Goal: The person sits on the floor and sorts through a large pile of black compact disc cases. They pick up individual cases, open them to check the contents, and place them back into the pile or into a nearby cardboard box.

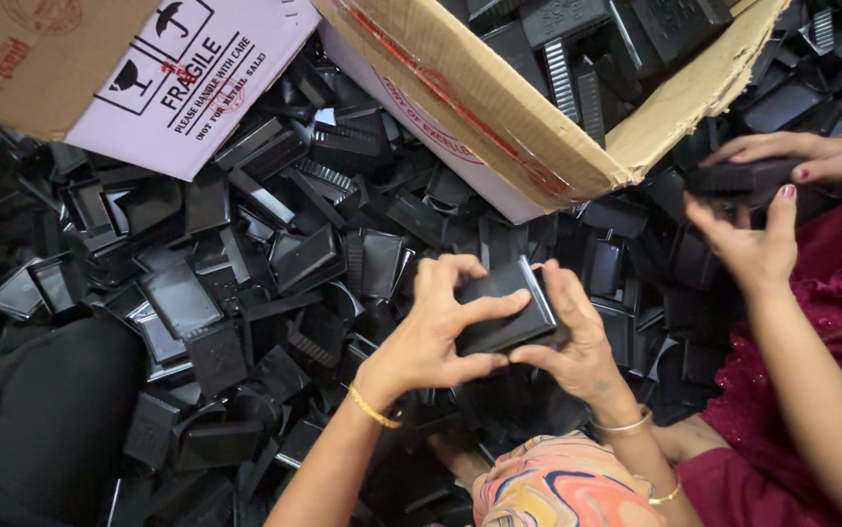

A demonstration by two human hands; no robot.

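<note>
Heaps of loose black plastic trays (pixel 245 283) fill nearly the whole frame, leaving no bare floor between them. A torn brown cardboard box (pixel 499 107) tilts in from the upper middle, more black pieces showing inside it, and its lower edge hangs just above the hands. A white printed carton flap (pixel 187 83) juts in at the upper left. Free room is tight: the only gap is the small pocket at centre where the hands work.

One shallow rectangular black plastic tray (pixel 507 307) sits at centre frame, lifted off the heap. The left hand (pixel 436 327) grips its left end, thumb across the top and fingers curled beneath; a gold bangle rings that wrist. The right hand (pixel 577 342) clamps the right end, fingers wrapped round the edge, so the tray is pinched between both.

At the right edge, another person's two hands (pixel 762 195), with red-painted nails and a maroon sleeve, close on a separate black tray (pixel 743 181).

A patterned orange and pink cloth (pixel 558 488) at the bottom covers part of the heap. A dark shape at the lower left is cut off and cannot be made out. Whether the held tray is one piece or several stacked is hard to tell.
</note>
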